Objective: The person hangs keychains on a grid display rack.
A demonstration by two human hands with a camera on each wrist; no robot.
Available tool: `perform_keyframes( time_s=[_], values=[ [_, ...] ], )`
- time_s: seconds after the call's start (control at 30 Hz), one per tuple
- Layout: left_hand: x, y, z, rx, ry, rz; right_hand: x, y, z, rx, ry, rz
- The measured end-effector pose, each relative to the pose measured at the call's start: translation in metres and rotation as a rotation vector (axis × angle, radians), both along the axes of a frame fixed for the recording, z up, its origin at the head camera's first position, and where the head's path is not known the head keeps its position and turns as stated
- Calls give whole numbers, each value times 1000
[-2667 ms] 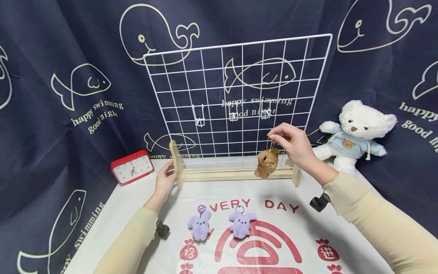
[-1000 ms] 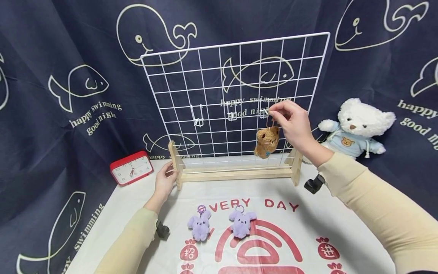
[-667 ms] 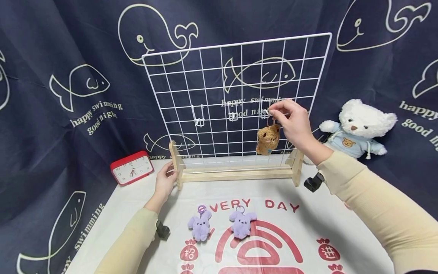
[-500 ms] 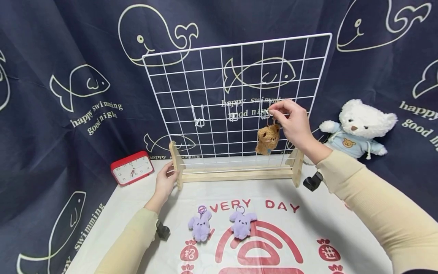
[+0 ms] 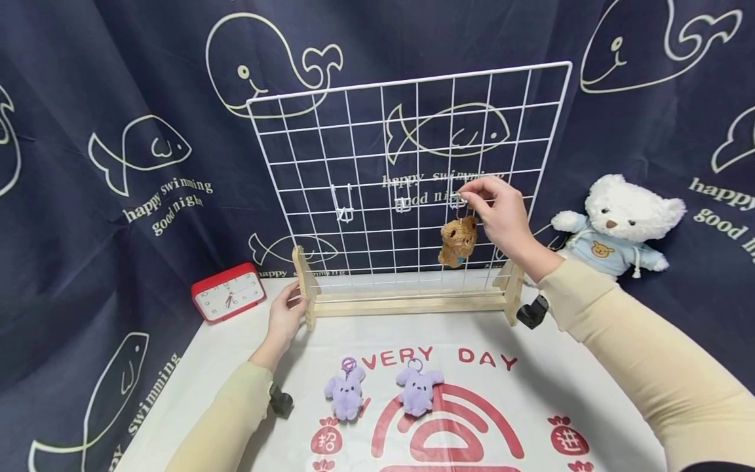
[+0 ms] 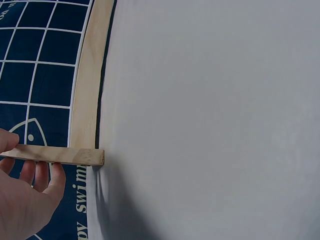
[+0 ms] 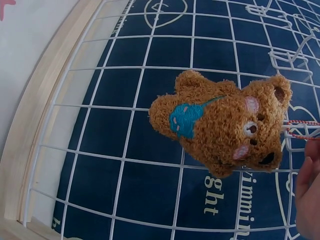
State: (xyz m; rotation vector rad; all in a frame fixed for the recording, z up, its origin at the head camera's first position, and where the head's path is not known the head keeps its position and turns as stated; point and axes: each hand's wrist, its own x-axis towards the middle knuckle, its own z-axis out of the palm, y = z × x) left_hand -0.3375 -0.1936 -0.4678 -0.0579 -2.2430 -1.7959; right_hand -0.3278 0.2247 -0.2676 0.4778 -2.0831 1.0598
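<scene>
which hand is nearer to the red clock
Left. The left hand is just right of the red clock, apart from it, gripping the wooden stand; the right hand is well beyond, above the stand's right half, holding up the brown bear.

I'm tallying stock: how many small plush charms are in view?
3: a fuzzy brown bear charm below the right hand, plus a left lilac plush charm and a right lilac plush charm, side by side on the white table.

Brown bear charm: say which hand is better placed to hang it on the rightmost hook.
Likely the right hand: it holds the bear by its cord close to that hook, while the left hand grips the distant wooden upright.
</scene>
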Motion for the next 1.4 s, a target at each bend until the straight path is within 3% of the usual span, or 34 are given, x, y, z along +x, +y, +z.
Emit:
perform_keyframes(
  time_s=[0.33, 1.0, 1.4],
  values=[
    [0, 0, -2, 11, -2, 16, -5, -1, -3, 59, 3, -9],
    [0, 1, 0, 9, -13, 18, -4, -4, -4, 3, 12, -79],
    [0, 1, -1, 13, -5, 17, 14, -5, -3, -79, -40, -34]
  ],
)
